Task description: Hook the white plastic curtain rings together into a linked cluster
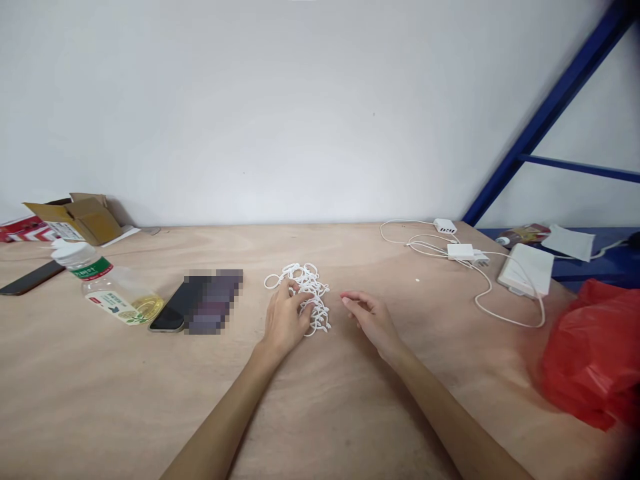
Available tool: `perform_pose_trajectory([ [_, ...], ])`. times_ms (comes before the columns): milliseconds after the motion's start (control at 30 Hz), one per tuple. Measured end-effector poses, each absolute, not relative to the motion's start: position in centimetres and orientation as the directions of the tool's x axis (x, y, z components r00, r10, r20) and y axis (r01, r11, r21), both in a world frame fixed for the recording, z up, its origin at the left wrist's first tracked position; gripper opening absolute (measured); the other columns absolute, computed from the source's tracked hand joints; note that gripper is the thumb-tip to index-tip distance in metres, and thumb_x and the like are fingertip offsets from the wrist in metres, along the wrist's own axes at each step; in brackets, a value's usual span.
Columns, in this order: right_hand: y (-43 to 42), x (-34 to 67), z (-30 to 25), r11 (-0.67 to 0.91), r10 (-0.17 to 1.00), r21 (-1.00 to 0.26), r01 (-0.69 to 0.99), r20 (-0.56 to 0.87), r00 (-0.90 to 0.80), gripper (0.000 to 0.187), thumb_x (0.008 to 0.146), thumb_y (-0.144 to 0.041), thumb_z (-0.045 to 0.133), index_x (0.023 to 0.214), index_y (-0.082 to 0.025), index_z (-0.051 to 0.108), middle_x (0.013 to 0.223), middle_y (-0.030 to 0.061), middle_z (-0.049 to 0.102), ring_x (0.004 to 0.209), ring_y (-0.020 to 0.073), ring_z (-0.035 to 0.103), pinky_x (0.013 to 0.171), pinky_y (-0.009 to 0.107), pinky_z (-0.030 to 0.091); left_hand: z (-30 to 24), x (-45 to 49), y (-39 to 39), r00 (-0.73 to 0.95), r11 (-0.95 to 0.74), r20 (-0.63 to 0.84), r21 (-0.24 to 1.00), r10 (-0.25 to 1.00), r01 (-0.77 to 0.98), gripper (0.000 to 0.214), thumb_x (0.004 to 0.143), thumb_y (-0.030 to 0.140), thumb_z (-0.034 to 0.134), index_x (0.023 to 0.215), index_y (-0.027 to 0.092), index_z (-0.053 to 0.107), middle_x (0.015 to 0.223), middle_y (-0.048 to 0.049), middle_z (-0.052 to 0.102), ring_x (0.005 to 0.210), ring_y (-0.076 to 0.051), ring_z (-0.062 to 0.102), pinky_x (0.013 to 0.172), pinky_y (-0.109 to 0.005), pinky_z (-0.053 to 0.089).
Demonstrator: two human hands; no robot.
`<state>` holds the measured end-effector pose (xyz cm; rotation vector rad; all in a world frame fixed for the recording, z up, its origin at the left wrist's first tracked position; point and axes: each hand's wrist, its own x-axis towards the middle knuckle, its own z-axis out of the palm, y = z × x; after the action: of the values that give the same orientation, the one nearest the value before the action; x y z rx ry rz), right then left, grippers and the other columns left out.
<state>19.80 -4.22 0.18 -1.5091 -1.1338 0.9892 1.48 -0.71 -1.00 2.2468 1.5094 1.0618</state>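
Observation:
A tangled pile of white cord loops (317, 293) lies on the wooden table in front of me, with one larger ring spread out at its left end. Over the left side of the pile is my left hand (286, 317), its fingers and thumb curled around some of the loops; the fingertips are partly hidden among them. My right hand (373, 321) hovers just right of the pile, apart from it. Its fingers are loosely bent, the thumb and index tips close to each other, and no object shows between them.
Left of the pile lie a dark phone (167, 317) beside a pixelated patch, a plastic bottle (95, 277), another dark phone (33, 278) and an open carton (93, 220). To the right are white chargers (460, 252) with cables, a white box (526, 270) and a red bag (595, 353).

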Motion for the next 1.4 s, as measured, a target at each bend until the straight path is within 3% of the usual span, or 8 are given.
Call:
perform_pose_trajectory([
  [133,-4.2,20.7,-0.5,0.052,0.971,-0.873,0.484,0.158,0.181,0.024,0.077,-0.034,0.056,0.089,-0.018,0.070,0.095,0.0071,0.070,0.080,0.0197,0.061,0.076,0.034,0.048,-0.8,0.1,-0.5,0.180,-0.457,0.462,0.602,0.868,0.655,0.022,0.081,0.035,0.060,0.097,0.023,0.070,0.101,-0.0055,0.054,0.095,-0.020,0.059,0.090,-0.035,0.047],
  [267,-4.0,22.3,-1.1,0.071,0.972,-0.714,0.696,0.206,0.112,0.024,0.082,-0.029,0.051,0.094,-0.018,0.068,0.101,0.0086,0.069,0.095,0.0227,0.061,0.089,0.038,0.045,-0.8,-2.8,-0.2,0.123,-0.379,0.425,0.595,0.897,0.709,0.033,0.088,0.041,0.047,0.105,0.019,0.066,0.106,-0.0092,0.057,0.103,-0.022,0.057,0.097,-0.038,0.044],
  [433,-4.2,24.1,-1.6,0.025,0.969,-0.484,0.875,0.225,0.097,0.030,0.086,-0.027,0.045,0.104,-0.017,0.066,0.113,0.0113,0.065,0.110,0.0257,0.054,0.098,0.041,0.038,-2.1,-4.5,0.7,0.152,-0.288,0.315,0.448,0.937,0.846,0.054,0.093,0.047,0.032,0.133,0.015,0.046,0.139,-0.0162,0.043,0.131,-0.030,0.038,0.108,-0.048,0.032],
  [667,-4.7,24.7,-2.3,0.024,0.969,-0.422,0.906,0.232,0.082,0.034,0.089,-0.030,0.042,0.110,-0.013,0.063,0.122,0.0123,0.060,0.117,0.0253,0.049,0.103,0.039,0.036,-3.3,-0.7,2.0,0.265,-0.313,0.182,0.329,0.947,0.891,0.067,0.093,0.053,0.024,0.142,0.008,0.033,0.148,-0.0203,0.032,0.140,-0.032,0.022,0.111,-0.050,0.023],
  [833,-4.7,24.5,-2.2,0.016,0.969,-0.383,0.924,0.233,0.080,0.036,0.090,-0.028,0.039,0.114,-0.014,0.062,0.126,0.0120,0.058,0.119,0.0243,0.049,0.104,0.037,0.035,-2.9,3.2,2.8,0.264,-0.317,0.186,0.373,0.946,0.872,0.067,0.094,0.052,0.022,0.141,0.006,0.034,0.147,-0.0211,0.034,0.139,-0.034,0.023,0.111,-0.052,0.022],
  [1000,-5.7,25.5,-1.7,-0.019,0.986,-0.317,0.948,0.150,0.070,0.048,0.092,-0.039,0.036,0.133,-0.018,0.050,0.144,0.0092,0.044,0.135,0.0276,0.033,0.110,0.047,0.026,-1.7,2.1,1.6,0.308,-0.360,0.191,0.400,0.932,0.843,0.065,0.095,0.051,0.018,0.142,0.009,0.033,0.149,-0.0173,0.032,0.139,-0.029,0.026,0.112,-0.049,0.025],
  [1167,-7.6,27.2,-2.1,-0.006,0.998,-0.233,0.973,0.064,0.021,0.061,0.091,-0.056,0.030,0.145,-0.028,0.031,0.153,0.0026,0.028,0.142,0.0293,0.019,0.113,0.054,0.016,-2.1,-3.1,-2.7,0.470,-0.495,0.162,0.193,0.867,0.847,0.058,0.094,0.049,0.026,0.146,0.021,0.028,0.150,-0.0069,0.034,0.140,-0.024,0.027,0.113,-0.047,0.023],
  [1400,-8.3,27.5,-3.4,0.005,0.999,-0.194,0.981,0.048,0.004,0.061,0.091,-0.058,0.027,0.147,-0.031,0.025,0.155,0.0008,0.023,0.143,0.0277,0.014,0.114,0.054,0.012,-3.1,-4.4,-4.1,0.517,-0.524,0.147,0.008,0.843,0.852,0.066,0.092,0.053,0.031,0.148,0.018,0.021,0.151,-0.0074,0.030,0.140,-0.025,0.026,0.113,-0.048,0.024],
])
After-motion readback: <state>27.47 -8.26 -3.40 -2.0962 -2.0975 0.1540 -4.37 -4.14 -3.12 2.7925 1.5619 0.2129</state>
